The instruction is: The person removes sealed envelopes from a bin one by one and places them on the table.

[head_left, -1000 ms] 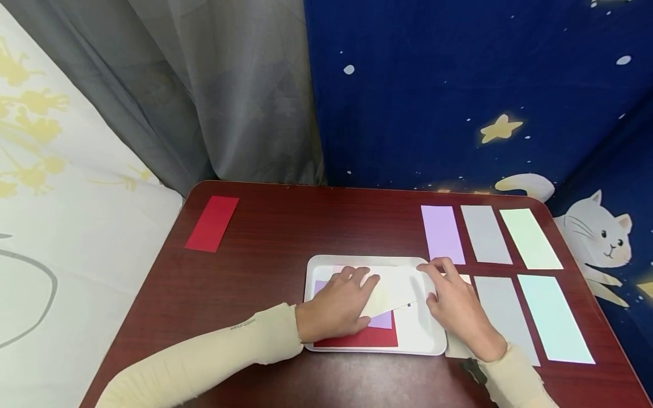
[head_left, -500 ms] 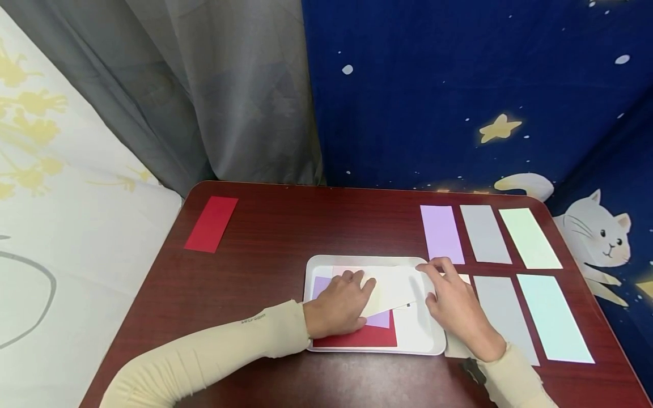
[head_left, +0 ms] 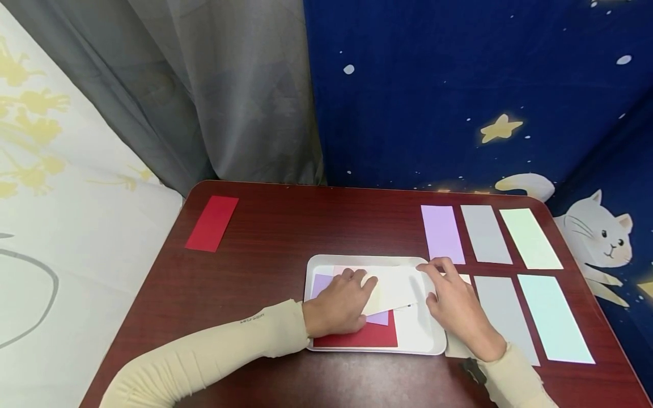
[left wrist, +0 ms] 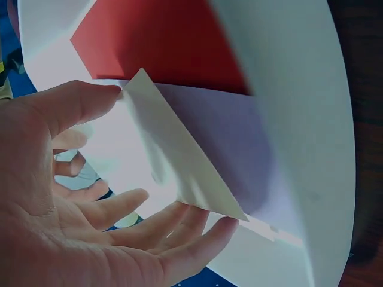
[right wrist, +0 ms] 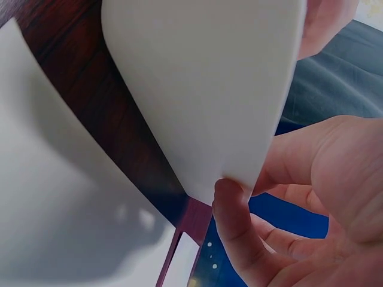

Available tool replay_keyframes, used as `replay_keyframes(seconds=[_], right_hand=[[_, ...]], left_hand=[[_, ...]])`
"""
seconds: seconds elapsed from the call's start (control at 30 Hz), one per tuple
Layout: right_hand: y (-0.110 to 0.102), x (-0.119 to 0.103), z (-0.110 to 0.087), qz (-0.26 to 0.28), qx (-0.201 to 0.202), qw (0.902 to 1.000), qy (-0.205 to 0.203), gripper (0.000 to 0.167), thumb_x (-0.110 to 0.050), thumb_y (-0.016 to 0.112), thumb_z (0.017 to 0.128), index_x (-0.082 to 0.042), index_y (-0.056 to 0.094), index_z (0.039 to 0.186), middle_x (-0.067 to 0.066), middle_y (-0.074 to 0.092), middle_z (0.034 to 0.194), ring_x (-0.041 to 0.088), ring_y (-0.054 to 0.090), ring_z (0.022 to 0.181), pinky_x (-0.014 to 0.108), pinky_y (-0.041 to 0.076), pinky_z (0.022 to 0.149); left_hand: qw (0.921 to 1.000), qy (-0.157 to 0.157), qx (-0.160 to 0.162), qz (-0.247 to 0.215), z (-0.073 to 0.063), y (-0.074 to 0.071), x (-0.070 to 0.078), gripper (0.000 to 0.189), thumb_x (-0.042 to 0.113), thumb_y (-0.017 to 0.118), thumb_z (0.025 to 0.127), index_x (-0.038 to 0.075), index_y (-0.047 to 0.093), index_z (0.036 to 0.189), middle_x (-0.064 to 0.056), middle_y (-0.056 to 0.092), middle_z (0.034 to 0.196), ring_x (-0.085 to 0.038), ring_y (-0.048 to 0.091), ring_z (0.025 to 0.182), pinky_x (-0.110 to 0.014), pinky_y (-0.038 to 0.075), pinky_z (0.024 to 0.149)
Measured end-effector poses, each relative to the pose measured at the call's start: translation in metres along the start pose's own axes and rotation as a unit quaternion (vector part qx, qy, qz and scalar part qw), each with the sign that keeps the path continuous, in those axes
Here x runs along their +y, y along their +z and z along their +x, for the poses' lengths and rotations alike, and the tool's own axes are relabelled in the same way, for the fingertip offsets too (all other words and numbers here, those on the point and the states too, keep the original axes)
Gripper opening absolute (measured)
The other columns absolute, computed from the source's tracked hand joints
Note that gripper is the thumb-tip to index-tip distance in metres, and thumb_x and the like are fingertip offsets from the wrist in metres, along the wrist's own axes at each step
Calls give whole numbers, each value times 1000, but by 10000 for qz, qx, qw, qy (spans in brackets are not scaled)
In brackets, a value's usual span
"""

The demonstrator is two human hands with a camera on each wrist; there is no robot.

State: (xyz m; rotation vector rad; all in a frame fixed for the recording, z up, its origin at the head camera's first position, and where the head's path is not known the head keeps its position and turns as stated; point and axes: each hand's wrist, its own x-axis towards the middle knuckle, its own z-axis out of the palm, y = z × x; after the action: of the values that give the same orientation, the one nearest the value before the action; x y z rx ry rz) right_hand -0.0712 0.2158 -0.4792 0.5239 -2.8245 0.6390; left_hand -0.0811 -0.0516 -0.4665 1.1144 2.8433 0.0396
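Observation:
A shallow white tray point(head_left: 419, 337) holds several overlapping paper cards. My right hand point(head_left: 456, 311) pinches its far right rim between thumb and finger; the right wrist view shows the tray wall point(right wrist: 209, 89) between them. My left hand point(head_left: 336, 306) is over the cards. In the left wrist view, its thumb and fingers hold a cream card point(left wrist: 170, 155) by opposite edges, and the card bends slightly. Under it lie a lavender card point(head_left: 321, 281) and a red card point(head_left: 357, 339). A white card point(head_left: 400, 286) and a pale pink card point(head_left: 339, 270) show beyond the left hand.
A red card point(head_left: 212, 224) lies at the table's far left. At right, several cards lie in rows: lavender point(head_left: 442, 234), grey point(head_left: 486, 233), pale green point(head_left: 530, 238), grey point(head_left: 505, 314), pale mint point(head_left: 555, 317). A cream card point(head_left: 455, 347) lies partly beneath my right hand.
My left hand has shifted slightly right, and its fingers have drawn in a little over the cards. The lavender card's near right corner has moved up and left. The right hand stays on the rim.

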Motion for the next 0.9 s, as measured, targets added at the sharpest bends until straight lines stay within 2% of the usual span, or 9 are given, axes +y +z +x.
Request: replay_keyframes(seconds=[0.23,0.4,0.5,0.7,0.9], right_hand=[[0,1,0,16,26,10000,-44,62,20,81,75,-1,70,133,21,57,127,40,73,91,49,64,66],[-1,0,0,24,-33,10000,34,62,18,82,76,-2,70,134,22,57,128,42,73,95,51,65,69],[-2,-1,0,56,-59,9999,65,62,18,82,77,-2,70,134,22,57,129,43,73,96,52,65,70],[-2,0,-1,66,-19,10000,-1,62,19,82,76,-2,70,133,21,58,128,42,73,96,52,65,70],[-1,0,-1,55,5,10000,-23,61,19,81,76,-2,70,133,21,58,127,41,73,95,52,64,70]], left_hand=[[9997,128,199,-29,-3,-8,0,67,31,82,88,5,59,145,-17,66,134,-35,67,118,-40,60,95],[9996,120,225,-84,-4,-19,-3,69,31,80,90,5,58,150,-17,64,141,-36,67,121,-43,60,96],[9994,37,252,-229,-4,-24,-7,70,31,80,91,4,57,151,-18,63,145,-38,66,124,-45,60,98],[9978,-121,506,-419,-5,-32,-21,70,30,83,89,4,57,149,-18,63,142,-38,65,119,-46,60,94],[9928,-544,599,-886,-5,-41,-39,76,30,84,90,1,55,153,-21,61,145,-39,62,122,-50,59,97]])
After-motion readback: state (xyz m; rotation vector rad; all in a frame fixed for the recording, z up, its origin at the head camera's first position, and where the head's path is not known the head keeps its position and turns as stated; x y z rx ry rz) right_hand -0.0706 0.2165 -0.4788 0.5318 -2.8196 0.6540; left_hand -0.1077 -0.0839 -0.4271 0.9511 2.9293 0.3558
